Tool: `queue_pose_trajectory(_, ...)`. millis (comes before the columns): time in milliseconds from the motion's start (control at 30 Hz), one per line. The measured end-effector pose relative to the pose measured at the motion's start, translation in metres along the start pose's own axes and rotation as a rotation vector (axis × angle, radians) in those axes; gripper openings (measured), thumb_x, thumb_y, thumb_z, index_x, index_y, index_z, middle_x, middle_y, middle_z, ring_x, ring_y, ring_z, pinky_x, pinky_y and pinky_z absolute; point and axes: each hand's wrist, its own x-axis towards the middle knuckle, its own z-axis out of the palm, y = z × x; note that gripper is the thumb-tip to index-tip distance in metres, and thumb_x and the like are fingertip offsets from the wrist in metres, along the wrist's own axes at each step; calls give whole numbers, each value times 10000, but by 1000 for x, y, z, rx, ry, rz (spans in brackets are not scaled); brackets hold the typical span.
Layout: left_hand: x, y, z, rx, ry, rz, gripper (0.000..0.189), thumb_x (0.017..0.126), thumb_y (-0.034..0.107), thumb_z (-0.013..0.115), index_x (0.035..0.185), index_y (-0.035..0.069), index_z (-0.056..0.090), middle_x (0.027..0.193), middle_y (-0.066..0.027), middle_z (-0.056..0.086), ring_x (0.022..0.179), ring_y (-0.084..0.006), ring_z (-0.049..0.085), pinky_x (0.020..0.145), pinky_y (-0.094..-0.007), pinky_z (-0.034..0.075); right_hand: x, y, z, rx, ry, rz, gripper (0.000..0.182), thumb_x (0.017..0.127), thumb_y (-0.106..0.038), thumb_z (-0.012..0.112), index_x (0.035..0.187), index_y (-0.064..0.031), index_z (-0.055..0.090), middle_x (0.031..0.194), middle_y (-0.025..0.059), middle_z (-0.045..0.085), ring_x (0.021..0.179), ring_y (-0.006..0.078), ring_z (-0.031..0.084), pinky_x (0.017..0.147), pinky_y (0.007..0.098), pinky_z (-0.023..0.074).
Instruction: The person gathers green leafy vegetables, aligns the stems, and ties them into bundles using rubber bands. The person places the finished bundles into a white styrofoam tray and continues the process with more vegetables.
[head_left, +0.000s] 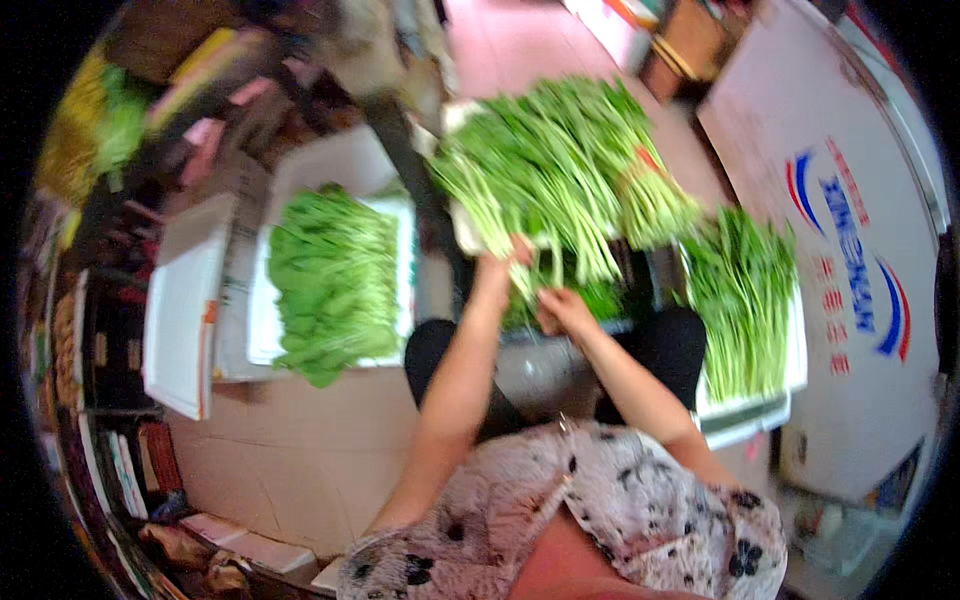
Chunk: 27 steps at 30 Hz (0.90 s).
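My left hand (516, 253) is closed around a bunch of long pale-green stems (491, 225), whose leaves lie up and away from me. The lower ends of the stems slant down to my right hand (562, 309), whose fingers are curled closed at the stem tips; motion blur softens the detail. Behind the hands, a large heap of leafy greens (547, 150) lies across a white tray (469, 232). At its right side a bundle (652, 199) is tied with a red band. Below the heap, more greens (600, 300) sit in a dark container between my knees.
Left of me, a white foam box (262, 330) holds broad-leaved greens (334, 277). To the right, long-stemmed greens (742, 307) lie on another white foam box (750, 420), beside a large white chest freezer (780, 120) bearing writing. A white foam lid (184, 307) leans at far left.
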Motion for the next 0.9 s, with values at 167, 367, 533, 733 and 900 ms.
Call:
queue_pose_trajectory(167, -5, -13, -14, 815, 341, -330, 218, 682, 208, 604, 729, -4, 611, 693, -90, 602, 577, -145, 539, 521, -287, 393, 26, 10, 18, 220, 86, 91, 193, 817, -217, 536, 889, -39, 527, 709, 50, 579, 580, 126, 563, 467, 220, 468)
queue_pose_trajectory(367, -2, 22, -21, -260, 165, -620, 219, 730, 165, 607, 910, 40, 597, 638, -67, 571, 586, -180, 552, 532, -307, 453, 19, -17, 23, 515, -83, 119, 122, 787, -184, 576, 782, -67, 541, 587, 7, 525, 451, 84, 478, 378, 187, 380)
queue_pose_trajectory(533, 15, 71, 5, -169, 106, -393, 323, 777, 75, 527, 1090, 13, 479, 804, -120, 576, 669, -200, 571, 583, -336, 482, 23, -74, 28, 517, -205, 40, 109, 788, -147, 560, 798, -39, 550, 602, 3, 533, 411, 69, 456, 353, 183, 351)
queue_pose_trajectory(733, 17, 149, 48, -234, -158, -280, 432, 799, 124, 523, 1204, 75, 382, 735, -57, 548, 617, -170, 565, 627, -347, 495, -31, -170, 15, 693, -392, -315, 153, 794, -126, 550, 888, -6, 554, 680, 3, 544, 527, 49, 430, 442, 157, 352)
queue_pose_trajectory(900, 7, 95, 27, -374, -88, -421, 324, 830, 114, 492, 1147, 81, 435, 699, -56, 521, 585, -152, 533, 551, -309, 481, -58, -131, 10, 349, -347, -353, 118, 792, -98, 542, 866, -7, 555, 726, 44, 578, 525, 61, 488, 447, 166, 391)
